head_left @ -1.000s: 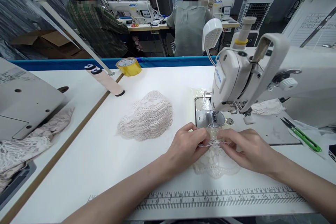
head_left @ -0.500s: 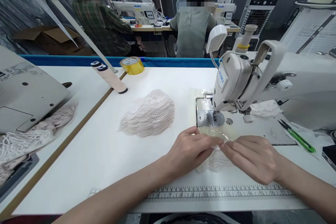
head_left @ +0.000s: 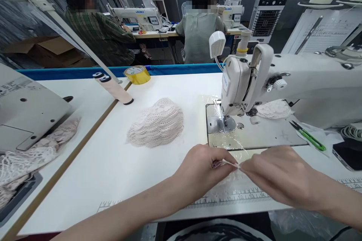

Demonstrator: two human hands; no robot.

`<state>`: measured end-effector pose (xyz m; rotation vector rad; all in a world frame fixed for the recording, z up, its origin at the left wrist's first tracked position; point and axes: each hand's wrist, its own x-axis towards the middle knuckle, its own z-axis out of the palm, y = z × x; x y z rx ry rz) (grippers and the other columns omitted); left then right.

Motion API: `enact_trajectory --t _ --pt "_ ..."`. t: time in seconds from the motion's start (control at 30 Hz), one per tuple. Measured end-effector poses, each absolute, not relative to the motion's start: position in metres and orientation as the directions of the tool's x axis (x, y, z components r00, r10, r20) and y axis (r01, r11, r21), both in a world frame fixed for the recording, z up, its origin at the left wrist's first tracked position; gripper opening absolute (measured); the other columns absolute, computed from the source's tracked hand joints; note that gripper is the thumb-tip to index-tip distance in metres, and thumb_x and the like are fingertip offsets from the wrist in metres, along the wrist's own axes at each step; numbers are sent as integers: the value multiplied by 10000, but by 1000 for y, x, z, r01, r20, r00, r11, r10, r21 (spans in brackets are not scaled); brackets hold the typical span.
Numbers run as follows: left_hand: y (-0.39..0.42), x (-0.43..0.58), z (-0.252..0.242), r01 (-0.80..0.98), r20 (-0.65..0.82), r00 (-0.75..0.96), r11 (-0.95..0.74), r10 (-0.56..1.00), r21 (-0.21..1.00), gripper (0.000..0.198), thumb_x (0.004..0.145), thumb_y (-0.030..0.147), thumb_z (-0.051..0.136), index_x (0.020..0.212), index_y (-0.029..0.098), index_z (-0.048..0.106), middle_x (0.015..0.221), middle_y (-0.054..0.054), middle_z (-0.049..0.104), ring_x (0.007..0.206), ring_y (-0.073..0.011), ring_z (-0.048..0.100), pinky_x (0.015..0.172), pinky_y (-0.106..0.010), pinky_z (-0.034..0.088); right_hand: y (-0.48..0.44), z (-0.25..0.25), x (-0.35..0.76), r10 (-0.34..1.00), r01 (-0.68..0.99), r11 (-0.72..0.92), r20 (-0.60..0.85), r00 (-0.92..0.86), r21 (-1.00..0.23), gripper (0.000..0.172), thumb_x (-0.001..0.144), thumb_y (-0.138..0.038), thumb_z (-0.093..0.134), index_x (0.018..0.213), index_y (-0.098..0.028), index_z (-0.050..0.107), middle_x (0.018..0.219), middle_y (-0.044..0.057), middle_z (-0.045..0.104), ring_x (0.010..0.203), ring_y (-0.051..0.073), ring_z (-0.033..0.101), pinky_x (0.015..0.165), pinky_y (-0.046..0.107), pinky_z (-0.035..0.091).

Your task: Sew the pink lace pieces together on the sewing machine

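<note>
Between my two hands is a small piece of white lace (head_left: 229,163), pinched by its edge just in front of the sewing machine. My left hand (head_left: 205,169) closes thumb and fingers on the lace, part of which shows inside its grip. The right hand (head_left: 279,177) has its fingertips pressed together at the other end of the same edge, touching the left fingertips. Behind them are the metal needle plate (head_left: 216,124) and the white sewing machine (head_left: 240,79). A fanned stack of lace pieces (head_left: 157,122) lies on the table to the left.
Green thread snips (head_left: 308,135) and a dark phone-like object (head_left: 347,154) lie at right. More lace (head_left: 274,109) rests behind the needle. A yellow tape roll (head_left: 137,75) and pink cylinder (head_left: 114,88) stand at the back. Two people work at machines beyond the blue edge.
My hands have drawn slightly nearer to me, away from the needle plate, with the lace edge turned up between them. The whole view has shifted a little to the right.
</note>
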<state>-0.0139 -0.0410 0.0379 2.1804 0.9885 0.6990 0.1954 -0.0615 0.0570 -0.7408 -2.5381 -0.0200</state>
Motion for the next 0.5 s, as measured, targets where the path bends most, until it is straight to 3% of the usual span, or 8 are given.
enact_trajectory --t 0.1,0.17,0.27,0.33,0.43,0.5 --pt "-30 -8 41 597 -57 570 -365 820 714 115 824 233 613 762 219 709 593 52 631 494 -92 501 464 -210 339 -46 49 195 770 597 607 203 -605 -525 161 933 -183 465 792 -182 542 514 -70 490 408 61 428 407 196 310" --pt "-19 -3 35 699 -74 508 -361 858 617 91 820 222 603 811 208 692 559 49 592 492 -111 497 478 -226 336 -28 37 193 831 629 473 76 -551 -617 158 928 -211 470 795 -184 550 521 -65 510 426 71 458 432 195 333" --pt "-10 2 19 789 49 452 -424 891 445 274 798 228 638 1068 193 608 590 52 593 531 -146 534 561 -274 392 -5 18 191 874 684 408 42 -484 -605 177 924 -254 463 790 -188 557 532 -55 518 438 84 458 449 211 326" --pt "-9 3 11 790 207 485 -527 850 313 378 793 233 664 1149 179 552 768 8 666 668 -178 595 690 -339 429 3 11 190 898 730 383 46 -437 -566 182 926 -271 448 831 -194 583 535 -54 529 429 85 447 454 218 314" --pt "-13 2 3 743 434 566 -662 701 100 270 831 201 636 1096 188 590 1070 -46 667 928 -215 601 867 -414 386 6 7 189 918 800 365 40 -395 -476 228 941 -307 415 926 -203 617 562 -38 575 433 94 459 471 231 306" --pt "-17 1 0 712 507 614 -701 605 -26 180 864 160 591 1036 196 631 1130 -31 662 983 -209 584 912 -422 356 7 6 190 916 832 385 53 -398 -399 272 954 -329 386 956 -201 627 609 -13 616 456 104 486 483 240 306"
